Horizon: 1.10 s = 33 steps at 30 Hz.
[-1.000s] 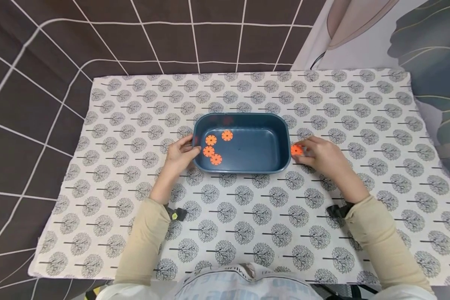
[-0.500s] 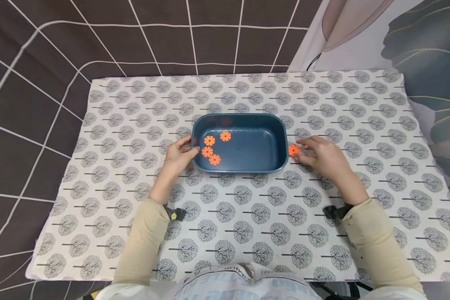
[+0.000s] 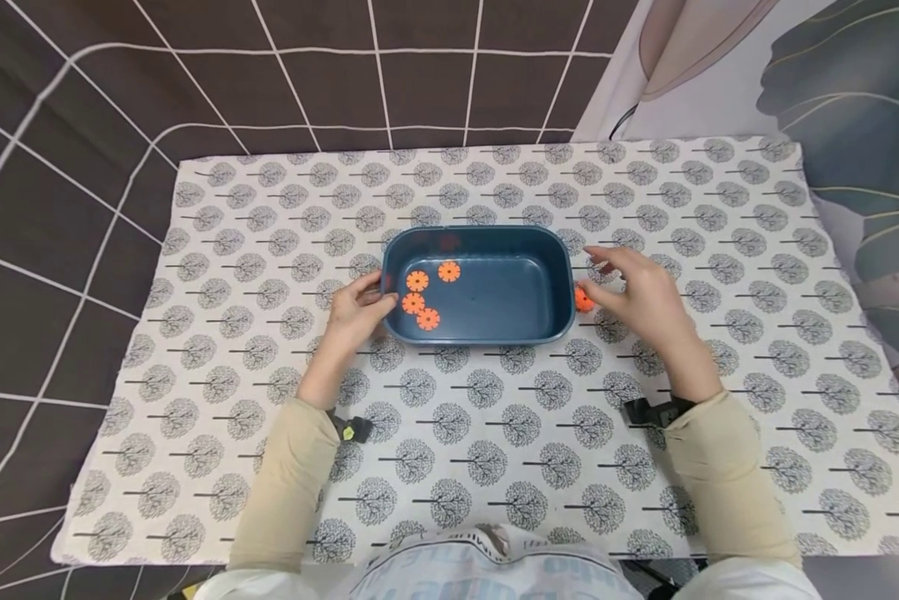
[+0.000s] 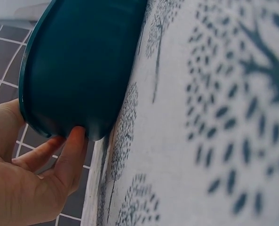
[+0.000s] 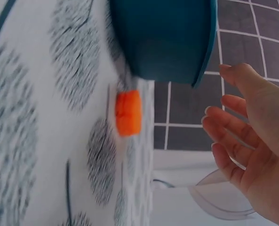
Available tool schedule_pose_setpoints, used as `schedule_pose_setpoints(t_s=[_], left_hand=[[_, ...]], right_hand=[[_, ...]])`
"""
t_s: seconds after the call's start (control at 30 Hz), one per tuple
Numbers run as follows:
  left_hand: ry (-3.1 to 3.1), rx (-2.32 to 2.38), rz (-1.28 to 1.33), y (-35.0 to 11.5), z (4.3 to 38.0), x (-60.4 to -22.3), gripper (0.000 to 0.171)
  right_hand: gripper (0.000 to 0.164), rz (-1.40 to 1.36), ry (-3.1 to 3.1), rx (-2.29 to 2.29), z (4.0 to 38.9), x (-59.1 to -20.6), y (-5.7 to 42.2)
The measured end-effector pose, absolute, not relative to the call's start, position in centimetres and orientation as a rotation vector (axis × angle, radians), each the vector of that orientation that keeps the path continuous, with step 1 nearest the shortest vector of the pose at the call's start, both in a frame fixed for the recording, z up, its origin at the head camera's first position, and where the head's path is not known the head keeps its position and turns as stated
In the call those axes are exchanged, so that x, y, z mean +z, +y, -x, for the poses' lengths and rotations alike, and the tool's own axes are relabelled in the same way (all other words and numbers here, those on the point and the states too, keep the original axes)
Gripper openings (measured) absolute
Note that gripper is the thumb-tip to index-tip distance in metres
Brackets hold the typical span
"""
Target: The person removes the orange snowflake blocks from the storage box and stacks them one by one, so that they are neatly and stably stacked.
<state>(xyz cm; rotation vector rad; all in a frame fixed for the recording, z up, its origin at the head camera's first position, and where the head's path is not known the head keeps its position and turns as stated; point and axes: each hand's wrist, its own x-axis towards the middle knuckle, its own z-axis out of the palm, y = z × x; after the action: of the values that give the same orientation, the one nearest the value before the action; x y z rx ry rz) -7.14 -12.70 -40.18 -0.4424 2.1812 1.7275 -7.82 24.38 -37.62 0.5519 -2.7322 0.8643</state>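
A dark blue plastic basin (image 3: 497, 304) stands on the cloth, with several orange notched discs (image 3: 428, 319) lying flat toward its left end. My left hand (image 3: 355, 312) grips the basin's left end, thumb at the rim and fingertips (image 4: 76, 134) against the outer wall. Just outside the right end, a small stack of orange notched discs (image 5: 128, 113) sits on the cloth, partly behind my right thumb in the head view. My right hand (image 3: 644, 300) is raised beside this stack, thumb and fingers spread apart with nothing between them.
A tree-print cloth (image 3: 486, 433) covers the table. Behind and to the left hangs a dark curtain (image 3: 322, 75) with white grid lines. A leaf-patterned curtain (image 3: 854, 125) hangs at the right.
My right hand has let go of the orange disc stack beside the basin and lifted off it, fingers spreading. My left hand keeps its hold on the basin.
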Motion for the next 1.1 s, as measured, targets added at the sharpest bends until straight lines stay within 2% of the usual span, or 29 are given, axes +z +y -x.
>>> schedule_pose_setpoints(t_s=[0.3, 0.63, 1.1], left_hand=[[2.189, 1.744, 0.448, -12.8, 7.1, -40.4, 0.060], [2.205, 1.754, 0.455, -13.0, 7.0, -40.4, 0.058], [2.167, 1.774, 0.451, -12.7, 7.2, -40.6, 0.058]], right_hand=[[0.039, -0.639, -2.626, 0.997, 8.4, -37.4, 20.6], [0.047, -0.790, -2.673, 1.086, 8.9, -38.3, 15.6], [0.053, -0.937, -2.752, 1.116, 8.9, -38.8, 11.2]])
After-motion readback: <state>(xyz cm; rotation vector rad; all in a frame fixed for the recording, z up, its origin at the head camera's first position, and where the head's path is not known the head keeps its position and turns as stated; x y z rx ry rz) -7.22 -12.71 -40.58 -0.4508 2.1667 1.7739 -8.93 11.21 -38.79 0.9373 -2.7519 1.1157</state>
